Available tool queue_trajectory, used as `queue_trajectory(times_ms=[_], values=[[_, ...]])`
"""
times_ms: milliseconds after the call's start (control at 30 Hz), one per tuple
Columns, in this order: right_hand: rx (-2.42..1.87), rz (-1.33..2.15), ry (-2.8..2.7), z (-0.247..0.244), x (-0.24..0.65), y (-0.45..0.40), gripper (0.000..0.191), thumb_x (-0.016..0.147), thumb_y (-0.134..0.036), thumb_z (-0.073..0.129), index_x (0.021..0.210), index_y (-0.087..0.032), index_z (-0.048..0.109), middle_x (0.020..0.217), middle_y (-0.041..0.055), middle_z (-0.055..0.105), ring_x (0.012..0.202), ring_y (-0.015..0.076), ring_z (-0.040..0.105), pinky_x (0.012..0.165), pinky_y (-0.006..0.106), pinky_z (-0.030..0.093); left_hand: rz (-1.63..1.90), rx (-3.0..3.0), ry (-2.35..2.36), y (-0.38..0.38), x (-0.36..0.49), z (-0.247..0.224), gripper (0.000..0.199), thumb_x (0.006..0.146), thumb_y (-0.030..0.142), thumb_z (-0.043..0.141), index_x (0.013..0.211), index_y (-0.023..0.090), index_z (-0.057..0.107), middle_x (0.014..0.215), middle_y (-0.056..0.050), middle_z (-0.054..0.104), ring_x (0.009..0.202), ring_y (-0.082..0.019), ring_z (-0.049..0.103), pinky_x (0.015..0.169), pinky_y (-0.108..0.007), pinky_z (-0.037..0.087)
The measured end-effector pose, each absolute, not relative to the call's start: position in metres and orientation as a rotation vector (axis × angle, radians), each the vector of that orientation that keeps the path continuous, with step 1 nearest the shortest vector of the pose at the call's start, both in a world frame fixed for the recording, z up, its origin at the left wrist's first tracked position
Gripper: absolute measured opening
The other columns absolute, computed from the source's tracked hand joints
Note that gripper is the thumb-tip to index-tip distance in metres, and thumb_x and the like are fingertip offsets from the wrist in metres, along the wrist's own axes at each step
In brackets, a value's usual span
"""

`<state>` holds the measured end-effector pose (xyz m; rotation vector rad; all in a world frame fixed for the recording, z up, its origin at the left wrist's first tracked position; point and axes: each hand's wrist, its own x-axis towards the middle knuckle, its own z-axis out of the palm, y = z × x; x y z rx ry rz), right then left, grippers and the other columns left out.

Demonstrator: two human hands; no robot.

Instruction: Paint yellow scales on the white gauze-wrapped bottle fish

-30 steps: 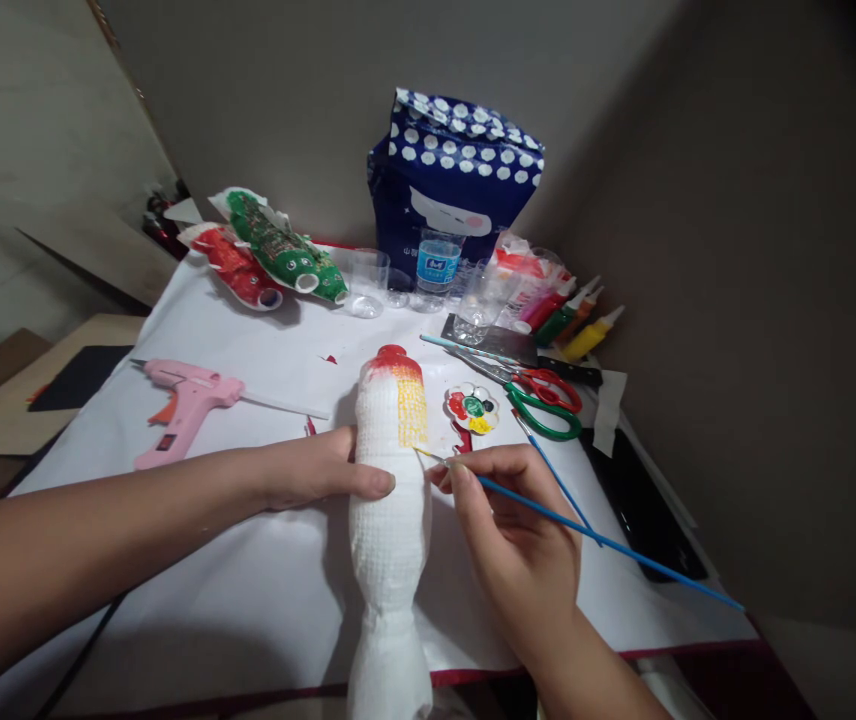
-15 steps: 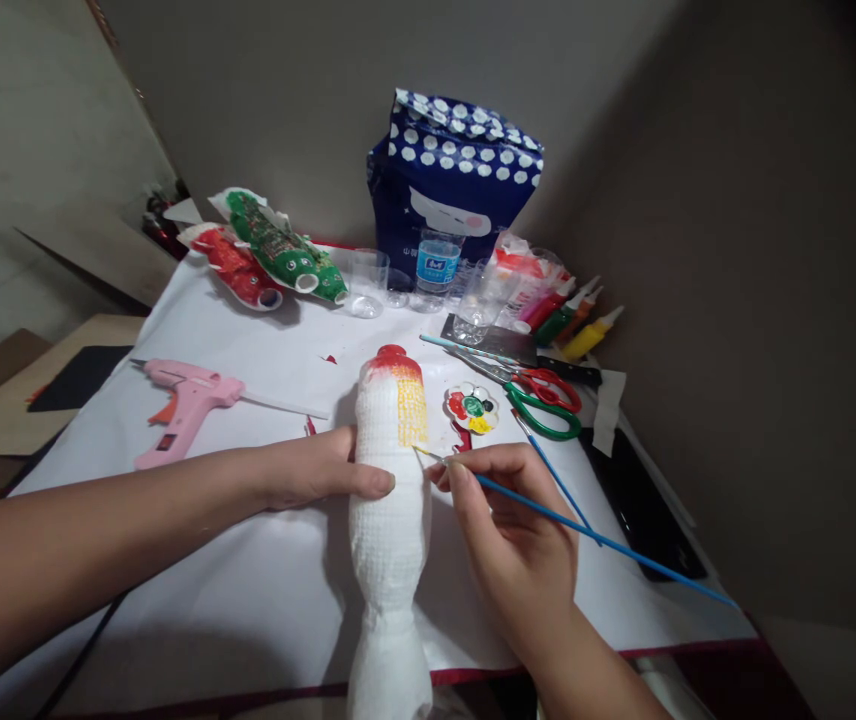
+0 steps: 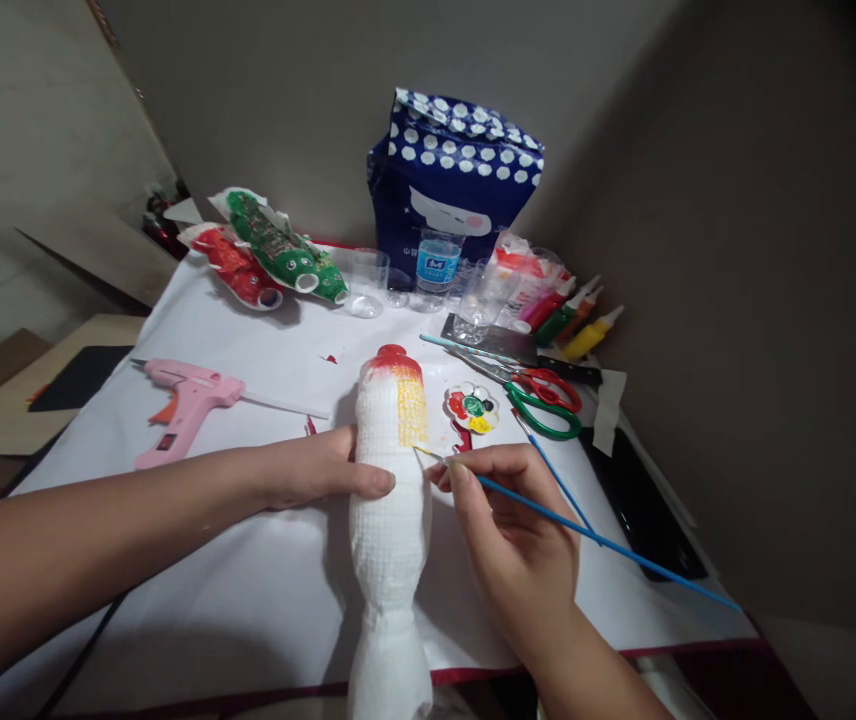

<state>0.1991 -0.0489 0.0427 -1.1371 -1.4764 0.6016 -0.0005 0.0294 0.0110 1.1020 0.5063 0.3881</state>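
Note:
A white gauze-wrapped fish-shaped form (image 3: pixel 389 530) lies lengthwise before me, its far end painted red and a yellow checked patch running down its right side. My left hand (image 3: pixel 338 468) grips it from the left, thumb on top and fingers hidden beneath. In my right hand (image 3: pixel 518 530) is a thin blue paintbrush (image 3: pixel 585 522), pinched near the bristles. Its yellow tip meets the form at the lower edge of the yellow patch. Just beyond that hand sits a flower-shaped paint palette (image 3: pixel 472 408) with red, green, black and yellow paint.
A pink glue gun (image 3: pixel 186 400) lies at left. Behind are painted fish (image 3: pixel 278 245), clear cups (image 3: pixel 368 285) and a blue bag (image 3: pixel 454 180). Rightward lie scissors (image 3: pixel 548 412), a cleaver (image 3: pixel 499 340), paint bottles (image 3: pixel 589 335), a second brush (image 3: pixel 555 475) and a black phone (image 3: pixel 645 510).
Almost nothing differs. The brush and my right hand have shifted very slightly, with the tip staying at the lower edge of the yellow patch.

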Motion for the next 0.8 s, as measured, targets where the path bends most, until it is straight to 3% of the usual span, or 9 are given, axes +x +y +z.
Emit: queue_trajectory(times_ms=[533,667,800], values=[[-1.153,0.672,-1.365,0.045,0.199,-0.049,0.008,0.092,-0.020,0.065,0.084,-0.023,0.065,0.076,0.0003,0.075,0.072,0.0173,0.074,0.068,0.029,0.059,0.380,1.110,0.531,0.030,-0.003,0.007,0.074,0.072,0.054,0.084,0.129,0.014,0.062,0.125,-0.015,0.071,0.115,-0.035,0.067,0.095,-0.041,0.054],[-1.084,0.782,-1.221,0.054,0.217,-0.041,0.009,0.093,-0.022,0.067,0.084,-0.023,0.063,0.073,-0.0010,0.073,0.070,0.0157,0.074,0.067,0.028,0.060,0.386,1.099,0.540,0.030,-0.004,0.005,0.076,0.070,0.055,0.085,0.129,0.014,0.062,0.125,-0.016,0.071,0.120,-0.036,0.064,0.100,-0.044,0.052],[-1.267,0.637,-1.315,0.055,0.245,-0.025,0.010,0.090,-0.027,0.071,0.084,-0.022,0.064,0.074,0.0009,0.073,0.070,0.0168,0.073,0.066,0.027,0.059,0.385,1.089,0.531,0.030,-0.004,0.002,0.078,0.068,0.055,0.086,0.131,0.015,0.061,0.129,-0.017,0.069,0.123,-0.036,0.062,0.103,-0.045,0.050]])
